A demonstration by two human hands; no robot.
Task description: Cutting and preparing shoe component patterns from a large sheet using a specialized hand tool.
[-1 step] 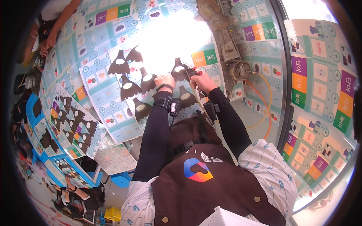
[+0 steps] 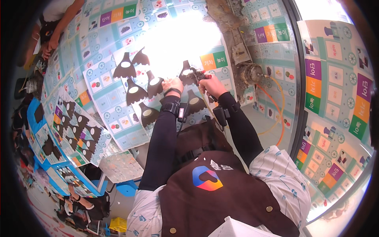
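Observation:
My right hand [image 2: 213, 86] is wrapped round a dark spray gun [image 2: 195, 76] with red parts. Its nozzle end is over a black flared cut-out piece [image 2: 185, 68] with a pale oval on it. Left of it, my left hand [image 2: 172, 84] has its fingers curled in, low over the sheet beside another black cut-out [image 2: 154, 83]. Glare hides whether anything is between those fingers. Several more such pieces lie spread about on the printed sheet [image 2: 112, 112], among them one [image 2: 149, 113] near my left wrist and one [image 2: 195, 102] between my forearms.
Thin yellow and orange hoses [image 2: 281, 114] curve from a crusted fitting [image 2: 252, 74] on the right. At the left, a tilted sheet [image 2: 98, 152] carries more black pieces by a blue-edged table [image 2: 33, 108]. Another person's arms [image 2: 59, 29] reach in at top left. A blue stool [image 2: 127, 188] stands below.

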